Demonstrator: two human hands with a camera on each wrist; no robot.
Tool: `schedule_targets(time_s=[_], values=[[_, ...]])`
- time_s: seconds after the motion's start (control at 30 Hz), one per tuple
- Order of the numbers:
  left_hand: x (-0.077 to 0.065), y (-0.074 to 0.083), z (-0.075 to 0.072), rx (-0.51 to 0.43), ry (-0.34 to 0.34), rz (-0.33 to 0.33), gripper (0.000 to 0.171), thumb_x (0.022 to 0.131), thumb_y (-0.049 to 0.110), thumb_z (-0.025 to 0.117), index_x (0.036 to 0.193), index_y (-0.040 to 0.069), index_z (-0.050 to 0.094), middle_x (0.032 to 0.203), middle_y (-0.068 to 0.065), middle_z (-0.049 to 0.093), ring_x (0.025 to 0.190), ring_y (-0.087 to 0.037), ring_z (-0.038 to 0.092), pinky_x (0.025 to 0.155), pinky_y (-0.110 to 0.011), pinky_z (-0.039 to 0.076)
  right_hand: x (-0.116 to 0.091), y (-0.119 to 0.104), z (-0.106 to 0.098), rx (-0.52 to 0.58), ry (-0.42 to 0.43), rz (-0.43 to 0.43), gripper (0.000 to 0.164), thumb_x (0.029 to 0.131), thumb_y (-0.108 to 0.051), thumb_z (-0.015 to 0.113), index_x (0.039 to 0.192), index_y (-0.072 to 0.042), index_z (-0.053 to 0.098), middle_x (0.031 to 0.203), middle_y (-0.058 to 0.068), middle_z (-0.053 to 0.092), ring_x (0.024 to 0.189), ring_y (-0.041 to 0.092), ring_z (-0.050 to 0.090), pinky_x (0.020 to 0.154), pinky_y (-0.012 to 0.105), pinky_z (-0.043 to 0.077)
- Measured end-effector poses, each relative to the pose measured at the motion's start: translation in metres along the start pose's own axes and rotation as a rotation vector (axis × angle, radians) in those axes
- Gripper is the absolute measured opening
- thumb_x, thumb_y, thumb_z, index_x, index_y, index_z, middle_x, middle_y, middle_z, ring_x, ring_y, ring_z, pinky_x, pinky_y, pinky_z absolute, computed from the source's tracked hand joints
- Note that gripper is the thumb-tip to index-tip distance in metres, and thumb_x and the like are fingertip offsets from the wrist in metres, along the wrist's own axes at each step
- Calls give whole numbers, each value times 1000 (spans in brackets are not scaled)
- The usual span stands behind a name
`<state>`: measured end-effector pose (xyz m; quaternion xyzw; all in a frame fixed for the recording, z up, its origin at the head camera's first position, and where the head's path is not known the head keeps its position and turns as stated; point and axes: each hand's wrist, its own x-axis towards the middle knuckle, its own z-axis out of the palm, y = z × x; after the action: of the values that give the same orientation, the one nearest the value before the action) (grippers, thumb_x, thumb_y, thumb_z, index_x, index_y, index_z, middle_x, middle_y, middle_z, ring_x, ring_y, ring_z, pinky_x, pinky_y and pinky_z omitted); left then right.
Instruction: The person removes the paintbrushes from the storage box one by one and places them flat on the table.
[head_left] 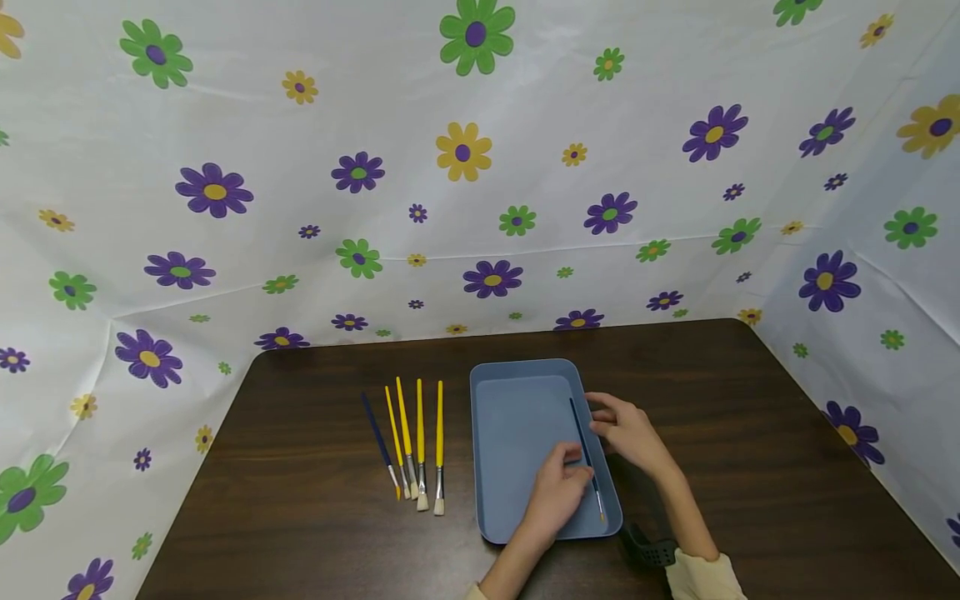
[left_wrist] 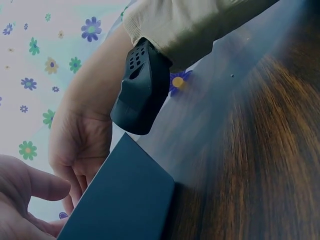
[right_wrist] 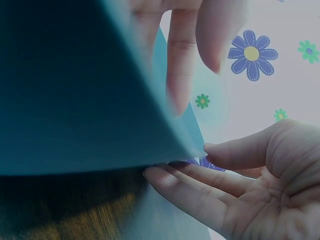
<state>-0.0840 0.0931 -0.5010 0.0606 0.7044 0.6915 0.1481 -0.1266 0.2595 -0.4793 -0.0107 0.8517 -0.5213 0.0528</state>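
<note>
A blue-grey rectangular tray (head_left: 517, 417) sits on the table with a thin dark-handled paintbrush (head_left: 580, 429) along its right side, bristles toward me. Over the tray is my left hand (head_left: 553, 493), its loosely bent fingers close to that brush. Whether they touch it cannot be made out, and nothing shows between thumb and fingers in the right wrist view. My right hand (head_left: 633, 435) holds the tray's right edge. In the right wrist view that hand's thumb (right_wrist: 240, 154) meets the tray wall while its fingers (right_wrist: 185, 194) reach beneath the rim.
Left of the tray, several yellow-handled paintbrushes (head_left: 420, 421) and one blue-handled paintbrush (head_left: 377, 429) lie in a row on the dark wooden table (head_left: 300, 500). A black wristband (head_left: 651, 550) is on the right wrist. A flowered white sheet (head_left: 405, 108) hangs behind the table and at its sides.
</note>
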Motion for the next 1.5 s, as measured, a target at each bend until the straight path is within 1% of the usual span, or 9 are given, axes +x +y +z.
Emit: schedule_targets(time_s=[0.1, 0.3, 0.5, 0.63, 0.73, 1.03, 1.17, 1.3, 1.5], values=[[1, 0, 1, -18, 3, -28, 42, 94, 5, 64, 134, -6, 57, 124, -16, 65, 96, -15, 68, 74, -29, 57, 0, 0, 0, -1, 2, -2, 46, 98, 8, 57, 144, 11, 50, 121, 36, 66, 104, 44, 70, 68, 44, 64], [2, 1, 2, -95, -4, -89, 48, 96, 7, 63, 140, -8, 50, 124, -15, 64, 103, -20, 66, 79, -40, 62, 0, 0, 1, 3, 2, -5, 47, 98, 8, 56, 144, 11, 49, 122, 37, 65, 106, 47, 69, 69, 44, 64], [2, 2, 3, -169, 4, -126, 51, 96, 6, 60, 142, -11, 46, 123, -19, 64, 109, -27, 65, 82, -45, 62, -1, 0, 1, 9, 4, -5, 47, 98, 8, 56, 145, 11, 49, 124, 37, 64, 111, 49, 66, 69, 43, 64], [1, 4, 5, -224, 15, -149, 53, 94, 4, 60, 142, -13, 44, 120, -20, 65, 109, -27, 64, 85, -47, 61, -2, 0, 1, 25, 1, -3, 47, 98, 8, 56, 145, 12, 49, 124, 37, 64, 111, 49, 66, 69, 44, 64], [0, 4, 6, -244, 16, -158, 53, 94, 4, 59, 141, -14, 44, 121, -21, 64, 109, -28, 64, 87, -48, 60, -2, 0, 1, 34, 0, -2, 47, 98, 8, 56, 145, 11, 48, 124, 37, 64, 111, 48, 67, 68, 43, 64], [-1, 6, 7, -242, 18, -175, 50, 95, 4, 59, 139, -14, 47, 124, -22, 65, 112, -27, 63, 95, -49, 56, -2, 2, 0, 27, 5, -3, 47, 98, 8, 56, 145, 11, 49, 124, 37, 64, 110, 48, 67, 67, 43, 64], [-1, 3, 9, -261, 16, -169, 49, 94, 1, 59, 139, -14, 46, 123, -22, 63, 108, -26, 64, 91, -48, 58, -3, 2, 1, 28, 3, -2, 47, 98, 8, 56, 145, 11, 49, 124, 37, 64, 111, 48, 67, 67, 43, 64], [1, -1, 11, -278, 4, -138, 52, 92, -5, 59, 140, -15, 43, 119, -20, 61, 99, -22, 64, 84, -46, 61, -3, 3, 1, 30, 2, -3, 48, 98, 8, 57, 145, 11, 49, 124, 37, 64, 111, 49, 66, 68, 43, 64], [5, -2, 14, -240, 11, -120, 56, 88, -10, 61, 141, -14, 43, 115, -15, 59, 92, -17, 64, 76, -39, 63, -2, 2, 1, 32, 4, -10, 48, 98, 8, 57, 145, 11, 49, 123, 37, 64, 110, 49, 67, 68, 43, 64]])
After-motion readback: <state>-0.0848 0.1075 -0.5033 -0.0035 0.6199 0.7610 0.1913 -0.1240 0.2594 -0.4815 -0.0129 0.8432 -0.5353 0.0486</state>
